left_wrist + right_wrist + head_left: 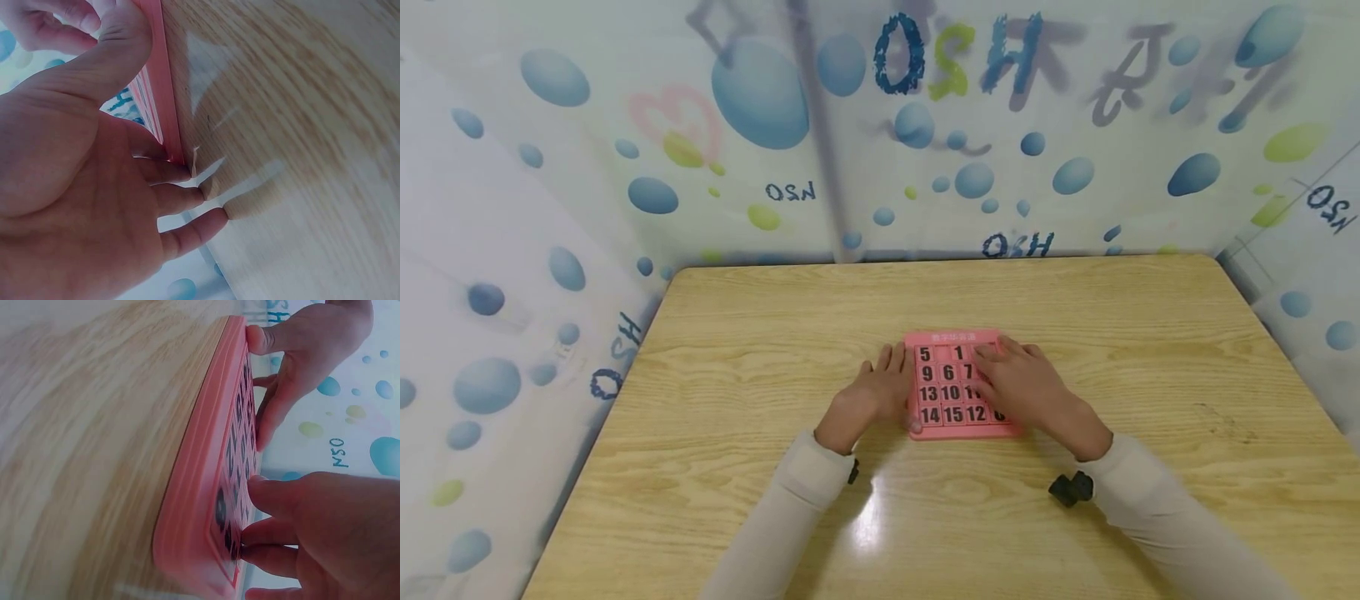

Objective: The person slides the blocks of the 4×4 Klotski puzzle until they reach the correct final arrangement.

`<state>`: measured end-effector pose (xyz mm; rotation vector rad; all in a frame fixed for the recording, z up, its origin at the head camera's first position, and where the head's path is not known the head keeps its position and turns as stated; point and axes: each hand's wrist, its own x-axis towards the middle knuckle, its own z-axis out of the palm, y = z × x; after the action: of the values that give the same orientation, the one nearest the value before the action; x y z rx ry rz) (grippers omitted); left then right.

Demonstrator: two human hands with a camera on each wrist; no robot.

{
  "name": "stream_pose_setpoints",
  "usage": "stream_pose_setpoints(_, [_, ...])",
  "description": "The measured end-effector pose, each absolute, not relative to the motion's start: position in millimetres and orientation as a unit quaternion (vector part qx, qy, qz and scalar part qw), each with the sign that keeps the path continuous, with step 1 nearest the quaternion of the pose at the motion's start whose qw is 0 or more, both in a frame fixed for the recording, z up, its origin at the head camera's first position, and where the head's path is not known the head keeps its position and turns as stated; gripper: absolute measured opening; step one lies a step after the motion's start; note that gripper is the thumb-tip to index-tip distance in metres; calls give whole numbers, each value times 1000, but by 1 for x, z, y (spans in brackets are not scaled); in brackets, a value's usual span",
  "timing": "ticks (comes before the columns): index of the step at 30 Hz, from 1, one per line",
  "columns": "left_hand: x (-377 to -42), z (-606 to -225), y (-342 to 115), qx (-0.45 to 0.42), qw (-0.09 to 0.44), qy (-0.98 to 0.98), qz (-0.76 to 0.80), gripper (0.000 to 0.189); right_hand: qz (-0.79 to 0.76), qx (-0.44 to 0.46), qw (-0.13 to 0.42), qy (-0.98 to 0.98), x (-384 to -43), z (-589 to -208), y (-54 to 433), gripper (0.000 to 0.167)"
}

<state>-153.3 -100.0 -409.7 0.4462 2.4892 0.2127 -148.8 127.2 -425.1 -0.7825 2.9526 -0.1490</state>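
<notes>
A pink number slide puzzle (951,425) lies flat on the wooden table. Its black-numbered tiles include 5 and 1 in the top row, with a gap between them. My left hand (883,392) rests along the puzzle's left side, thumb on the near left corner. In the left wrist view, its other fingers (181,197) are fairly straight, with their tips on the tabletop beside the pink edge (164,94). Over the right-hand tiles lies my right hand (1026,383), covering several of them. Its fingertips touch the tile faces in the right wrist view.
The wooden table (737,333) extends around the puzzle on all sides. Behind it hangs a pale wall covering (865,167) with blue drops and lettering. A small dark device (1070,489) sits at the right wrist.
</notes>
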Motion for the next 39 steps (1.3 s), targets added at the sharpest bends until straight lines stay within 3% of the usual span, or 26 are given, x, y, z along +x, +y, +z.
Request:
stream_pose_setpoints(20, [-152,-411,-99,173,299,935,80,120,-44,-268,61,960,-146,-426,120,53])
stream_pose_setpoints(28, [-152,-409,-99,172,300,935,77,120,-39,-254,64,964,-127,-418,138,50])
stream_pose_setpoints(39, [-153,-409,-98,168,305,934,75,120,11,-311,98,945,-94,-389,150,42])
